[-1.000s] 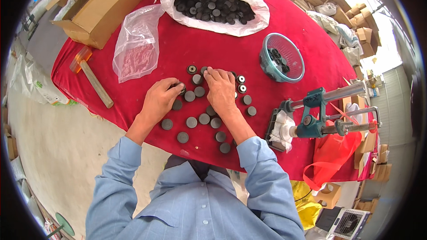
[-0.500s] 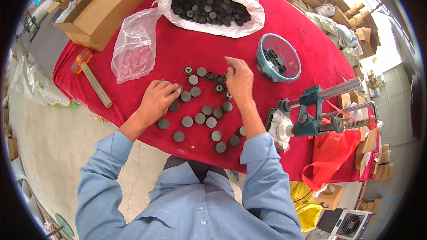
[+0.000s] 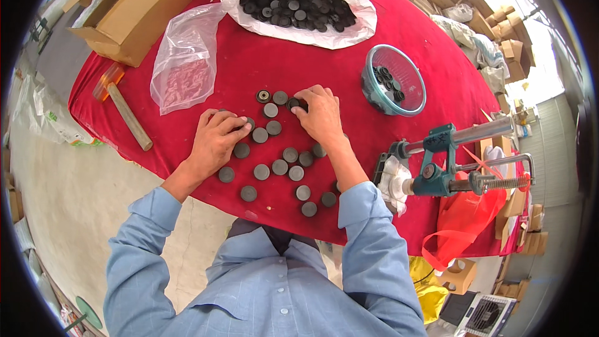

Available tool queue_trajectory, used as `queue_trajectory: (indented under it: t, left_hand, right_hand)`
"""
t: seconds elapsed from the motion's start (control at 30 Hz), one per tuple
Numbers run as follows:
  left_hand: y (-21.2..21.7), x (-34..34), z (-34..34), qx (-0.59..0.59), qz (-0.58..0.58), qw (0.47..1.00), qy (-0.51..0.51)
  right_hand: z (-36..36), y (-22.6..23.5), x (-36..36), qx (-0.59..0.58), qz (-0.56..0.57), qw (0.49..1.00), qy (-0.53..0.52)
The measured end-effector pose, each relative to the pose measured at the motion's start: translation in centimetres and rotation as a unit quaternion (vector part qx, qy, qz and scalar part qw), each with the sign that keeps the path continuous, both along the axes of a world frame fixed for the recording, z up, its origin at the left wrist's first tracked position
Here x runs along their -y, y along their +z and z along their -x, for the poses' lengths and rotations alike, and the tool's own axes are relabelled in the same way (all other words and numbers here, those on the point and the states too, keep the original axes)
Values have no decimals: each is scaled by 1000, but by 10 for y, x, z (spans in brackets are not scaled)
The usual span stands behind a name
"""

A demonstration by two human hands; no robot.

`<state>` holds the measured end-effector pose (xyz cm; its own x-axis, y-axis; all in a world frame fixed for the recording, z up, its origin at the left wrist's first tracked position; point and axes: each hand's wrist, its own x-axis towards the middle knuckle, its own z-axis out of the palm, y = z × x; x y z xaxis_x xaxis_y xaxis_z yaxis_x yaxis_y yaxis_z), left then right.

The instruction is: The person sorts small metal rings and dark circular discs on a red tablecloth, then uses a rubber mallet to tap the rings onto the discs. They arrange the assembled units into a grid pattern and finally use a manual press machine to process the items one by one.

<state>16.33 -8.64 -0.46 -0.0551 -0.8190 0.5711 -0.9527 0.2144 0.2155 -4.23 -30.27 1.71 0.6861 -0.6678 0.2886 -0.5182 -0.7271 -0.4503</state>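
Observation:
My left hand (image 3: 216, 141) rests on the red cloth with its fingers curled around a dark round cap (image 3: 251, 122) by the thumb. To the right, my right hand (image 3: 322, 115) pinches another black cap (image 3: 292, 103) between thumb and fingertips. Some pieces beneath this hand are hidden. Several grey-topped caps (image 3: 296, 174) lie scattered between my forearms and toward the near edge. One cap with its hollow, ringed underside up (image 3: 263, 96) sits beyond the hands, next to a flat-topped cap (image 3: 279, 98).
A white sack (image 3: 299, 38) full of black caps lies open at the far side. Right of my hands stand a blue-green basket (image 3: 411, 111) with black pieces and a green hand press (image 3: 438, 160). Leftward are a clear plastic bag (image 3: 185, 65), a hammer (image 3: 130, 112) and a cardboard box (image 3: 146, 15).
My right hand has moved left, and its fingers have closed on a black cap. Ring-faced pieces seen beside it earlier are now covered. My left hand stays at nearly the same spot.

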Motion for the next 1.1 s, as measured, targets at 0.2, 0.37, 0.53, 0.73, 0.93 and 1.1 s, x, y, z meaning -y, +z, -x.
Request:
queue_trajectory:
  t: [0.2,0.37,0.53,0.73,0.93,1.1]
  left_hand:
    - [1,-2,2,-7,-2,1000,4]
    - [-1,-2,1,-16,3,1000,-4]
    - [-1,-3,0,-26,-8,1000,-7]
    - [-3,-4,0,-25,-13,1000,-7]
    - [-4,-3,0,-25,-19,1000,-3]
    - [-3,-3,0,-20,-9,1000,-4]
  right_hand:
    - [-20,29,-14,107,-145,984,17]
    - [-52,14,-18,172,-15,982,77]
    - [-64,-1,-21,152,52,983,92]
    - [-62,-8,-21,105,110,981,124]
    - [-53,-8,-27,53,191,970,141]
    - [-47,-6,-41,18,196,973,124]
